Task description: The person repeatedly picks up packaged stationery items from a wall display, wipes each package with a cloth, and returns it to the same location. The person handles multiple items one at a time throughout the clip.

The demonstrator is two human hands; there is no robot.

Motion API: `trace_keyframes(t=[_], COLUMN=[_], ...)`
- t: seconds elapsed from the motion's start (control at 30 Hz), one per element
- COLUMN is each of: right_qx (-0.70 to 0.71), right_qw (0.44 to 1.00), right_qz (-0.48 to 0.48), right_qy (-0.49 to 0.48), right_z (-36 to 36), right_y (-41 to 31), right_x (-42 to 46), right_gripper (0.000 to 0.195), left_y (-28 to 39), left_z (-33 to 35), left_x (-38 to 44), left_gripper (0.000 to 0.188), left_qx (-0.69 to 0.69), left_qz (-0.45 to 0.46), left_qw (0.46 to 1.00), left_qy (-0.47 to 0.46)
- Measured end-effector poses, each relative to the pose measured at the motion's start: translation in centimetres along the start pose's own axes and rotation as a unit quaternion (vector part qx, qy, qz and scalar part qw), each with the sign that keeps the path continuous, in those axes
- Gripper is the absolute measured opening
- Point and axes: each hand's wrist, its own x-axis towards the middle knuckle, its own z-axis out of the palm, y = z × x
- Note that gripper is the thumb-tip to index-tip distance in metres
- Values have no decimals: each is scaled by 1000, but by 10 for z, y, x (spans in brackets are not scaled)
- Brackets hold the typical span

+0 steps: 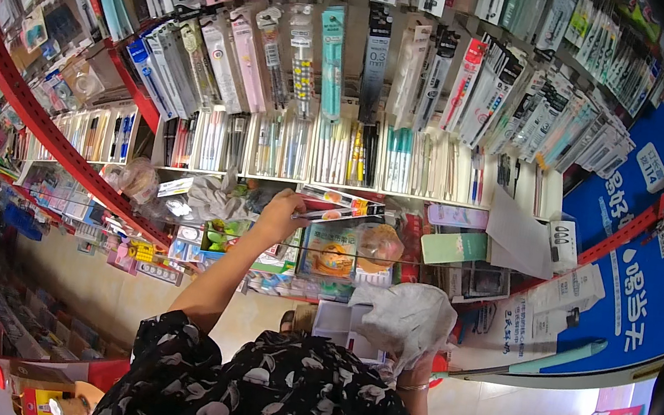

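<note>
My left hand (281, 216) grips narrow packaged pens (341, 209) by one end. They fan out to the right over the lower shelf, just in front of the white pen bins (342, 178). Under them lie a picture booklet (331, 252) with a yellow-orange cartoon and a round item in clear wrap (378, 247). A crumpled grey cloth (408, 320) hangs from my right hand (423, 365), close to my body. The cloth covers most of that hand's fingers; a bracelet shows at the wrist.
Hanging pen packets (336, 62) fill the rack above the bins. A second grey cloth (215, 197) lies on the shelf at left. Green and purple boxes (453, 247) and a white sheet (519, 234) sit at right. A red slotted rail (56, 134) crosses the left side.
</note>
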Motion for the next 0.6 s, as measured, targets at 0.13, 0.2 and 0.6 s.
trace_keyframes(t=[0.13,0.2,0.6], right_qx=[-60,-170,-177], right_qw=[997,980,958], right_qz=[-10,-43,-204], right_qy=[-53,-96,97], right_z=[13,22,98], right_y=[8,21,29], right_x=[17,32,63], right_gripper=[34,32,33], left_y=[42,64,131], left_z=[-1,16,38], left_x=[-14,-22,-48], left_gripper=[17,16,18], left_qx=[-353,-466,-496], left_qz=[-91,-81,-50], left_qw=[925,878,865], left_qy=[-106,-77,-52])
